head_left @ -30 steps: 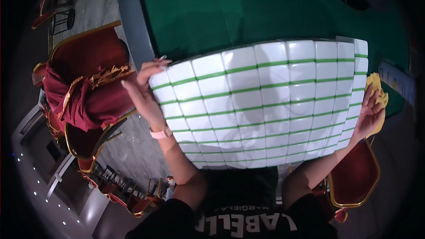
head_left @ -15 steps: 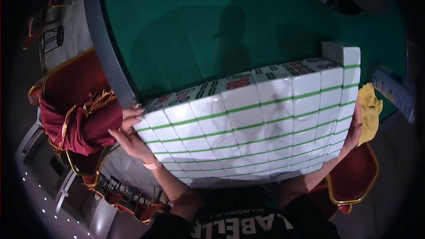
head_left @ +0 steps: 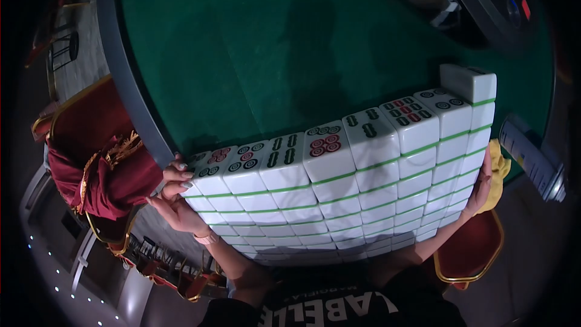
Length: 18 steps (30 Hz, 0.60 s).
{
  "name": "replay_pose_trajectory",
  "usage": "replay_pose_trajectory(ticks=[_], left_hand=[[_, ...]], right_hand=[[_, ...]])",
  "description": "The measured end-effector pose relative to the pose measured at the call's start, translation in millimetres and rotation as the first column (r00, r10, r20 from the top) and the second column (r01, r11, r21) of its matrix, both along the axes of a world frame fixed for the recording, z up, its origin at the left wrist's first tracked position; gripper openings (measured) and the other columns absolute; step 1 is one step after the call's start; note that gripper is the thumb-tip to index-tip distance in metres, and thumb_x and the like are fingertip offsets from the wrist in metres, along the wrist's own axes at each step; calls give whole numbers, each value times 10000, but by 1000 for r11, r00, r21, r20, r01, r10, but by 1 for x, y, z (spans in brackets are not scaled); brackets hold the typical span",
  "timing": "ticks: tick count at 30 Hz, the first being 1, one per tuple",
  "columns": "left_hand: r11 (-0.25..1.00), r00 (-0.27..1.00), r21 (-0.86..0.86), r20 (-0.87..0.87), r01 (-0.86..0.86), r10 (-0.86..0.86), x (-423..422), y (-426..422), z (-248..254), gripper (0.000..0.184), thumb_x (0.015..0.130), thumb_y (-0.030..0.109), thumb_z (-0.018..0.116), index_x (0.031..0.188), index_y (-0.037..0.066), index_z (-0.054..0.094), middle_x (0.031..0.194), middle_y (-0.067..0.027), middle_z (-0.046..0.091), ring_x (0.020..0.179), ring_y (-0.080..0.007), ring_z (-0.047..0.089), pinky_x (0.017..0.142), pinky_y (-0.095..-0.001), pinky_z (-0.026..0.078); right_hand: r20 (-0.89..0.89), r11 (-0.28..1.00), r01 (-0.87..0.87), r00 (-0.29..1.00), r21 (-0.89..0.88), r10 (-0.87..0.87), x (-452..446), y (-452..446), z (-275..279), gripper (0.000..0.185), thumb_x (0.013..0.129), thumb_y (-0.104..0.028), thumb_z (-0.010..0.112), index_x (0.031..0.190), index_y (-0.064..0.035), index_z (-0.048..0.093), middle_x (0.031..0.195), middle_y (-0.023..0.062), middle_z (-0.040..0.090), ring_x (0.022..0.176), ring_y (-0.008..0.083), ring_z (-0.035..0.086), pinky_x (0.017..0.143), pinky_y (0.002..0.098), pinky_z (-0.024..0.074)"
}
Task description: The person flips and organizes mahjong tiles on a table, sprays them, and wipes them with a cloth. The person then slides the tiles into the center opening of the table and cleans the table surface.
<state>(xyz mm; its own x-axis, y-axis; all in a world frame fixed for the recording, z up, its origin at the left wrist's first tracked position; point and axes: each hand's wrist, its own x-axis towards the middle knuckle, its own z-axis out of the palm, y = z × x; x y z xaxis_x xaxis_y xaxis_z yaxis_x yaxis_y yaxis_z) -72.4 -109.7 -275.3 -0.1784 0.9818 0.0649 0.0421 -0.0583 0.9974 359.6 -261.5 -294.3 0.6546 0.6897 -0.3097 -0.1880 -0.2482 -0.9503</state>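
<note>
Between my two hands is a wide block of stacked mahjong tiles (head_left: 339, 175), several rows deep, white with green bands. Dot and bamboo faces show along its upper row. One more mahjong tile (head_left: 467, 82) lies on top at the right end. My left hand (head_left: 181, 203) presses the left end, fingers curled around the corner. At the right end my right hand (head_left: 480, 192) is pressed flat against the side, its fingers partly hidden behind the block. Whether the block's underside rests on anything is hidden.
Beyond the block spreads a green felt table (head_left: 212, 54) with a dark raised rim (head_left: 121, 54). A dark console (head_left: 484, 0) stands upper right. A yellow cloth (head_left: 497, 175) and a cylindrical container (head_left: 532, 157) are at the right. Red chairs (head_left: 469, 245) surround the table; maroon fabric (head_left: 103, 175) drapes one.
The block has tipped, so more of its upper tile faces show, and its left end sits lower in view. Both hands keep their hold. More of the console has come into view.
</note>
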Motion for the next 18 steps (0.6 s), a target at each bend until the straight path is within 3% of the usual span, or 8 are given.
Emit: replay_pose_trajectory(ticks=[7,10,13,16,18], left_hand=[[1000,999,-24,47,-19,20,12,10,3,629,985,363,97,725,25,559,771,-165,541,889,-295,482,1021,-549,273],[997,994,-18,88,-69,70,23,17,1,631,985,356,98,774,16,586,798,-172,553,937,-312,492,1035,-554,259],[991,986,6,104,-130,129,28,22,-1,634,983,354,106,851,1,616,856,-194,575,1001,-331,504,1052,-550,244],[994,993,7,47,-106,106,48,37,0,633,980,354,116,918,-14,628,927,-223,590,1027,-338,520,1062,-538,235],[999,998,8,21,-53,53,53,46,-2,639,974,369,126,938,-31,623,968,-247,597,990,-340,546,1054,-529,246]], right_hand=[[110,998,-54,992,-36,58,1,56,16,811,856,-534,476,1334,105,333,1327,197,441,1210,236,437,1037,334,285],[57,998,-67,996,-10,67,16,75,12,787,875,-535,446,1341,89,335,1334,181,443,1207,231,441,1040,334,281],[31,998,47,998,-37,-46,17,84,17,744,903,-518,406,1341,80,340,1341,175,437,1208,234,444,1040,335,287],[-69,997,-14,997,72,19,42,96,13,681,940,-476,364,1341,74,342,1345,166,436,1212,240,439,1036,334,296],[11,970,241,970,-34,-241,34,111,10,596,963,-401,354,1349,53,343,1360,152,420,1224,240,427,1042,340,298]])
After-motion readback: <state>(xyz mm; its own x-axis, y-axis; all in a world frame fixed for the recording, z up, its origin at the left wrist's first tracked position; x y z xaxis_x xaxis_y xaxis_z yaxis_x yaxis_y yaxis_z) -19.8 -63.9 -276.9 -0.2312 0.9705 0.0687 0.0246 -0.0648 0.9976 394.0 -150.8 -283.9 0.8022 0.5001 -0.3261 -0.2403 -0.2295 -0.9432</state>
